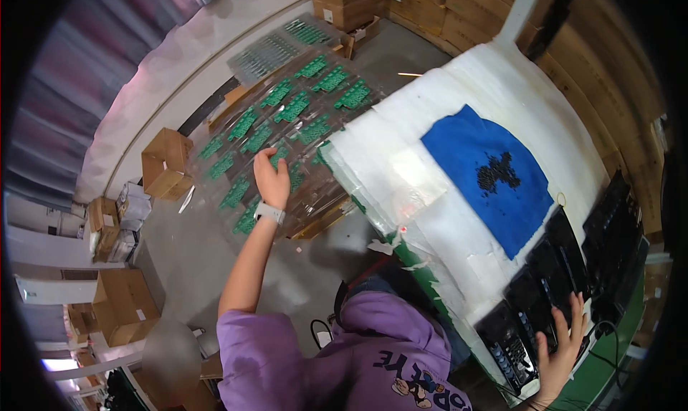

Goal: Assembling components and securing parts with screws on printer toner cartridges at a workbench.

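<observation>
White padding covered the desk (459,110), the broadest thing in view, and everything else can be placed from it. Off the desk's left edge, lower down toward the floor, lay a wide spread of clear plastic trays (287,124) filled with rows of green circuit boards (292,107); most pockets that showed held a board, so the stock looked barely drawn down, though the pockets under the arm could not be read. Along the desk's right edge stood a row of black electronic units (573,268), set side by side. In the middle of the desk lay a blue cloth (494,182) with a small heap of dark little parts (498,171) on it, too small to identify. Brown cardboard boxes (166,164) sat on the floor well left of the desk. The left hand (271,178) reached out over the trays, fingers curled down onto the boards at the near side of the spread; whether it had already gripped one I cannot tell. The right hand (562,346) rested flat with fingers spread on the nearest black unit at the desk's right end, holding nothing. Judging by this, a board was being fetched for the units, and most of that work remained.
</observation>
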Action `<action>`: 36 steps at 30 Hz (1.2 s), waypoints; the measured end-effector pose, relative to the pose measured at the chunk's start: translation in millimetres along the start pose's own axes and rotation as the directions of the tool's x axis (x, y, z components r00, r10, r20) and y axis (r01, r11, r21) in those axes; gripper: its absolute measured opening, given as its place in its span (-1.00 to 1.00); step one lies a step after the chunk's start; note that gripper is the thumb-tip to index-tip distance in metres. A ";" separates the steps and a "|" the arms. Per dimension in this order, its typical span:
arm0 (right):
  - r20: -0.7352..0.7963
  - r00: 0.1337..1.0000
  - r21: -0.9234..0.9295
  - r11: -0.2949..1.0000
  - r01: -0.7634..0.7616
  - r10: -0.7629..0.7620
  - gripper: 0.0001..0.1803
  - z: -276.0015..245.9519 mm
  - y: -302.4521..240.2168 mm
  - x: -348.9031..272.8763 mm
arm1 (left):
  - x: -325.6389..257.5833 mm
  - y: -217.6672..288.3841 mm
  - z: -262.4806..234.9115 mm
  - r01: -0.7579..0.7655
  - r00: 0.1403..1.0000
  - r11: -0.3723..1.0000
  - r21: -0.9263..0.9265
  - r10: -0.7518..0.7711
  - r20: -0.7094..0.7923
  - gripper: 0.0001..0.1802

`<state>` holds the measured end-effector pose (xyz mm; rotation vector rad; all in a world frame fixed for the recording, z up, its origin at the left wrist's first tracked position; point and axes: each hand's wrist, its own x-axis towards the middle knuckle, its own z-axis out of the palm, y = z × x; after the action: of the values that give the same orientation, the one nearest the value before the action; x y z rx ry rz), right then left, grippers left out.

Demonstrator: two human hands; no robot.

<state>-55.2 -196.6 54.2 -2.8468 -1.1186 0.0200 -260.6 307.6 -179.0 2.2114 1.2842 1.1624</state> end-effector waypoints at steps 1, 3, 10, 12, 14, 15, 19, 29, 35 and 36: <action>-0.003 1.000 0.009 1.000 0.016 -0.016 -0.57 -0.5 -17.0 3.2 | 2.2 -24.7 7.9 -0.073 0.997 0.979 0.192 0.064 0.051 -0.77; 0.028 0.999 0.076 0.997 0.033 -0.036 -0.52 1.7 -53.9 10.9 | 8.4 -65.0 36.0 -0.027 0.988 0.975 0.219 -0.006 0.152 -0.74; 0.038 0.937 0.250 0.911 0.329 -0.349 -0.62 52.0 -142.0 36.9 | 63.8 -69.4 128.5 -0.233 0.948 0.932 0.276 0.154 0.278 -0.63; -0.036 0.927 0.258 0.893 0.369 -0.373 -0.65 61.3 -151.0 51.1 | 77.9 -61.3 141.6 -0.241 0.948 0.906 0.348 0.142 0.285 -0.59; -0.076 0.932 0.268 0.893 0.362 -0.355 -0.66 67.9 -156.8 63.9 | 96.8 -58.0 150.9 -0.176 0.947 0.864 0.471 0.017 0.322 -0.46; -0.113 0.931 0.290 0.885 0.365 -0.347 -0.66 72.4 -160.7 69.8 | 105.1 -67.2 151.3 -0.174 0.948 0.866 0.469 0.017 0.319 -0.46; -0.193 0.914 0.407 0.819 0.405 -0.356 -0.69 97.1 -171.1 87.4 | 127.4 -95.5 152.3 0.099 0.979 0.836 0.540 -0.179 0.097 -0.35; -0.178 0.949 0.337 0.890 0.306 -0.259 -0.77 110.0 -183.7 103.4 | 150.3 -126.6 151.5 0.311 0.926 0.933 0.180 -0.340 0.162 -0.27; -0.126 0.954 0.338 0.892 0.301 -0.274 -0.78 113.0 -178.7 102.9 | 213.6 -127.3 133.3 0.360 0.884 0.820 0.444 -0.452 0.118 -0.20; -0.127 0.954 0.332 0.895 0.298 -0.270 -0.78 112.4 -181.6 104.0 | 220.4 -135.7 136.2 0.396 0.848 0.762 0.513 -0.518 0.114 -0.19</action>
<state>-107.0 14.7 -41.1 -2.3352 -1.3511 0.0800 -173.2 579.9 -240.3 2.0507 2.0084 0.3861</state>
